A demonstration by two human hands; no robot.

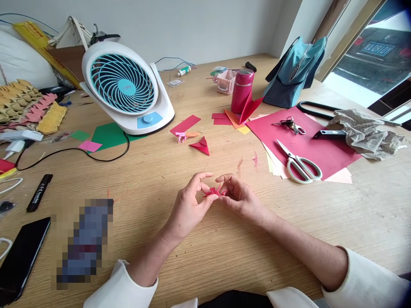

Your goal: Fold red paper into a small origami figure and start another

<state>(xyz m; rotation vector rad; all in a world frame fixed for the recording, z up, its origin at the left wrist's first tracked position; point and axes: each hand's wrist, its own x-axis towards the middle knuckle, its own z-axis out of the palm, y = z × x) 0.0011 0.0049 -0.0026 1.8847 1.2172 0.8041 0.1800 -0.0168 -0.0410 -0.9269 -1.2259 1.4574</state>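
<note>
A small red folded paper figure with thin pointed parts is pinched between my two hands, just above the wooden table. My left hand grips its left side between thumb and fingers. On the other side, my right hand pinches the right end with thumb and fingertips. Fingers cover part of the figure, so its full shape is hidden. Beyond the hands lie a red folded paper triangle, a small pink and orange paper piece and a red paper strip.
A white fan stands at the back left. White-handled scissors and keys lie on red paper sheets at right. Behind are a red flask and a blue bag. A black marker and phone lie left.
</note>
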